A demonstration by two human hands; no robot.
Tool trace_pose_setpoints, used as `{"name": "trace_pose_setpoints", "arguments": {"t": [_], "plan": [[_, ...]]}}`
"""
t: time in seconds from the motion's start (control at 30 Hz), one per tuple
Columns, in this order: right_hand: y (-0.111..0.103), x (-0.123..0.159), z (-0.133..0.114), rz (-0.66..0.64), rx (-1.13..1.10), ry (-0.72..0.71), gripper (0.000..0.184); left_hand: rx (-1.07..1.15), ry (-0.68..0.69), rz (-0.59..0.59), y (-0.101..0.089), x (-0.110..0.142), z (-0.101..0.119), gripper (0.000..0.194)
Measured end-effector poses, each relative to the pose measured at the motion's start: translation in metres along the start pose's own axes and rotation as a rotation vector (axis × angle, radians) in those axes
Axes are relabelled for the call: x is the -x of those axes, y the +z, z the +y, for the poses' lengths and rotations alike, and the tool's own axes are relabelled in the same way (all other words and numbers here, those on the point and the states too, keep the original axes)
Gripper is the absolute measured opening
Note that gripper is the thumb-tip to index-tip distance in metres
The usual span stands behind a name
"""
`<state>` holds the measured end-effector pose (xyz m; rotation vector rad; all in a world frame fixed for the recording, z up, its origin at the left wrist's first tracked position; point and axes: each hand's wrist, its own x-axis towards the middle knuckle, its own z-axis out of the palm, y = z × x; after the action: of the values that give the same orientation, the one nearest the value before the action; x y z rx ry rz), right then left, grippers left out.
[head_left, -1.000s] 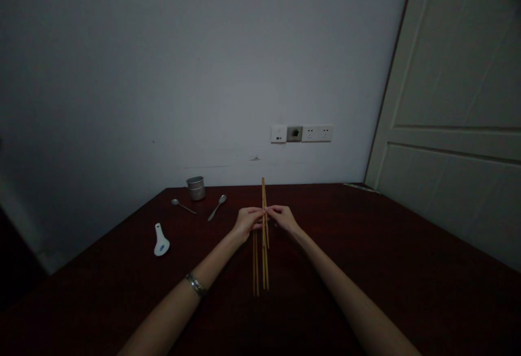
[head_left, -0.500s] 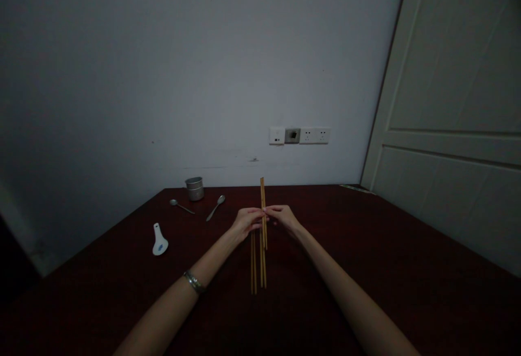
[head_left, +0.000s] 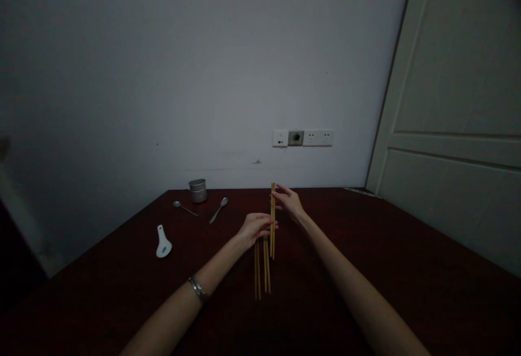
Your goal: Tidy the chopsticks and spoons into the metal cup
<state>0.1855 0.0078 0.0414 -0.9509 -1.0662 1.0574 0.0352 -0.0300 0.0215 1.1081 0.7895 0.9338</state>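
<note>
A pair of wooden chopsticks (head_left: 273,242) is held upright, lined up side by side. My left hand (head_left: 255,228) grips this pair around its middle, fingers closed. Higher up, near the top ends, my right hand (head_left: 288,202) pinches the same pair between thumb and fingers. Below my left hand, more chopsticks (head_left: 258,274) lie on the dark red table (head_left: 325,269), in two pairs side by side. Their upper ends are hidden behind the left hand. A metal bracelet (head_left: 198,289) circles my left wrist.
To the left lie a white soup spoon (head_left: 163,246) and two metal spoons (head_left: 218,210), (head_left: 185,208). Behind them a metal cup (head_left: 198,191) stands by the wall. Wall sockets (head_left: 311,138) sit above the table's back edge, and a pale door (head_left: 456,144) is at the right.
My right hand has moved up the held chopsticks to near their top ends, away from my left hand. The held pair has shifted slightly right and down. The whole view has shifted a little.
</note>
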Motion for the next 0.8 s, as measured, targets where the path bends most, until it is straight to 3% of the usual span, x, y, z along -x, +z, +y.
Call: {"name": "trace_pose_setpoints", "arguments": {"t": [0.2,0.4,0.6,0.8], "plan": [[0.008,-0.001,-0.001,0.011,0.027,-0.009,0.049,0.005,-0.016,0.007,0.0,0.001,0.0,0.012],[0.009,-0.002,0.002,0.039,-0.022,0.092,0.024,0.018,-0.032,0.0,-0.001,-0.002,-0.002,0.011],[0.006,-0.002,0.004,0.036,0.005,0.139,0.014,0.017,-0.038,-0.022,-0.002,-0.003,-0.006,0.012],[0.002,0.002,0.012,0.069,0.079,0.212,0.015,-0.217,-0.051,-0.094,-0.01,-0.009,-0.007,0.02]]}}
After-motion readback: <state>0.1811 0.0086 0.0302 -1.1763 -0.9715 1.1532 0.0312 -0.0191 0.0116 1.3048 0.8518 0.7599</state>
